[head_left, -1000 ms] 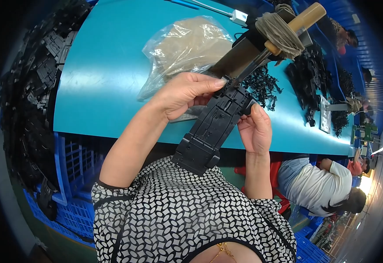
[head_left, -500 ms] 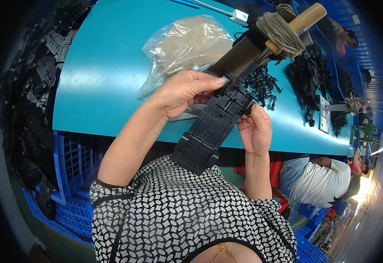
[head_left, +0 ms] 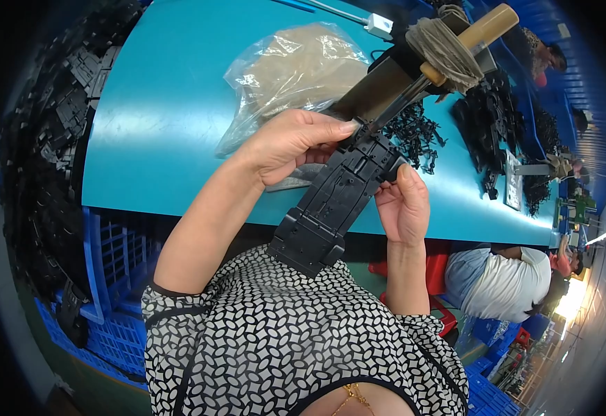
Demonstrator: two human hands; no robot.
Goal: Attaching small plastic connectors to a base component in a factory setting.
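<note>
A long black moulded plastic part (head_left: 324, 208) is held tilted between my hands, its near end close to my chest. My left hand (head_left: 296, 145) pinches its far left corner, thumb on top. On the far right side, my right hand (head_left: 403, 201) grips the edge with the thumb uppermost and the fingers partly hidden beneath. The part's far end meets the tip of a slim dark metal tool (head_left: 400, 104) that slants down from a cloth-wrapped holder (head_left: 442, 55) with a wooden handle (head_left: 489, 29). Whether the tip touches the plastic I cannot tell.
A clear plastic bag (head_left: 296, 69) lies on the teal table (head_left: 157, 139). Small black parts (head_left: 417, 135) and larger black pieces (head_left: 490, 118) are heaped on the right. Blue crates (head_left: 119, 340) and piled black parts (head_left: 46, 208) stand left. A person (head_left: 504, 281) is at the right.
Almost nothing differs. Both hands keep their hold and the plastic part stays at the tool's tip. The person at the right has shifted slightly.
</note>
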